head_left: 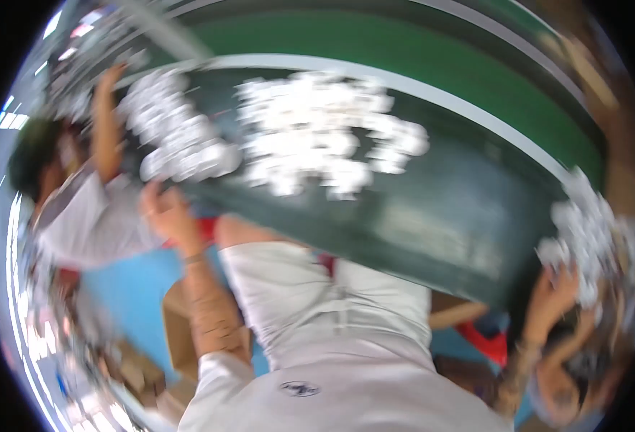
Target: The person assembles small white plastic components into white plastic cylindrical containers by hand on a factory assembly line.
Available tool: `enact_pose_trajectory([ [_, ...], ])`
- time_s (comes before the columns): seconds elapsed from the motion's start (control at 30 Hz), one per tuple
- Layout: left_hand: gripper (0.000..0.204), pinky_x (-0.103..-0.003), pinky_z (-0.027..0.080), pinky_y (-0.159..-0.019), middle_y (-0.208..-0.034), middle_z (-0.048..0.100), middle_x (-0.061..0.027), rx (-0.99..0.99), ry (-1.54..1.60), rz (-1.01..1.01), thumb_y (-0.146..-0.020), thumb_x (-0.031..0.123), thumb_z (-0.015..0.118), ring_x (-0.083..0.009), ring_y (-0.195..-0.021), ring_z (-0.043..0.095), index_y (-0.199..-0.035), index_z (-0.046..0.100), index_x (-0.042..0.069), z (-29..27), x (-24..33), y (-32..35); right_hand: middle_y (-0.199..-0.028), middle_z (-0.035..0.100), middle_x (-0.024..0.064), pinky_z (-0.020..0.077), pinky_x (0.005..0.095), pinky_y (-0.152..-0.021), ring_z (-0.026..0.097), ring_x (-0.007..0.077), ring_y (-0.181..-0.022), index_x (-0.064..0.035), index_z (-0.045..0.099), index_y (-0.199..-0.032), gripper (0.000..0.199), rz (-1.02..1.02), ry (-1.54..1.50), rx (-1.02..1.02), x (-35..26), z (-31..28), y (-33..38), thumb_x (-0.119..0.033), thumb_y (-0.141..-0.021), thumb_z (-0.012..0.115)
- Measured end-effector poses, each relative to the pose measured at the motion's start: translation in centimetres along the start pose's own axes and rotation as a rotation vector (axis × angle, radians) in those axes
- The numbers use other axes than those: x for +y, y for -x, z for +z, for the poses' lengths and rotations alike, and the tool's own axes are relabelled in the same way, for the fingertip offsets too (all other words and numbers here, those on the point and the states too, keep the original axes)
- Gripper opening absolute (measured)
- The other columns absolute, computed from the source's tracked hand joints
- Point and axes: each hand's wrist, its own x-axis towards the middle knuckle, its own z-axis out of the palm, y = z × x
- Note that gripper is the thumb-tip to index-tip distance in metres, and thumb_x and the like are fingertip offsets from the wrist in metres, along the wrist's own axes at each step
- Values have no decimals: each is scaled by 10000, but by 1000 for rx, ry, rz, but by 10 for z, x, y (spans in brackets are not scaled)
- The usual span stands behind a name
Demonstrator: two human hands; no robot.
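Observation:
My left hand (168, 213) is at the table's near edge, just below a heap of small white pieces (180, 137) at the left. Its fingers look parted, with nothing visible in them. On the far right my right hand (556, 294) reaches up to another heap of white pieces (583, 230) and seems to touch its lower edge; motion smears the fingers. A larger spread of white pieces (299, 133) lies between the two hands on the dark green table (461, 216). Blur hides what kind of pieces they are.
At the left a person in a light shirt (101, 216) reaches an arm over the table. A white rail (447, 97) curves along the far side, with a green belt-like surface (404, 50) beyond. Cardboard boxes (177, 324) stand below on the blue floor (127, 288).

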Motion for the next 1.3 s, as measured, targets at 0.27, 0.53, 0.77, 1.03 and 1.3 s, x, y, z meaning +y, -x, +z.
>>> enact_pose_trajectory([
  [0.27, 397, -434, 476, -822, -1142, 605, -157, -219, -229, 324, -738, 197, 777, -334, -972, 573, -1094, 657, 66, -22, 70, -4, -1123, 599, 156, 422, 332, -952, 565, 263, -1041, 47, 542, -1073, 198, -54, -682, -114, -29, 26, -12, -111, -962, 585],
  [0.53, 332, -407, 499, -851, -1144, 606, -151, -472, 8, 122, -764, 165, 756, -334, -1012, 577, -1028, 597, 43, -14, 69, -6, -1052, 603, 98, 474, 251, -767, 582, 134, -929, -49, 492, -1247, 291, 498, -1243, -560, -39, -2, -35, -203, -1004, 535],
  [0.77, 343, -360, 510, -866, -1189, 585, -125, -466, 1015, -672, -944, 148, 626, -237, -1079, 591, -1252, 506, 59, -16, 56, 9, -789, 658, 108, 561, 270, -469, 659, 206, -566, -105, 362, -1450, 505, 807, -1518, -1081, -22, -5, -46, -290, -1009, 523],
  [1.03, 347, -387, 535, -844, -1155, 587, -143, -392, 1520, -904, -954, 105, 573, -235, -938, 638, -1262, 428, 37, -31, 65, 11, -875, 691, 172, 590, 283, -534, 715, 249, -706, -123, 359, -1450, 469, 692, -1510, -1185, -28, -8, -49, -265, -1021, 482],
  [1.3, 297, -241, 441, -802, -1085, 498, -34, -229, 812, -459, -891, 9, 669, -95, -938, 507, -1125, 491, 44, -1, 43, 44, -932, 689, 171, 576, 296, -503, 705, 230, -663, -197, 376, -1447, 477, 795, -1312, -1375, -43, -35, -74, -213, -990, 514],
])
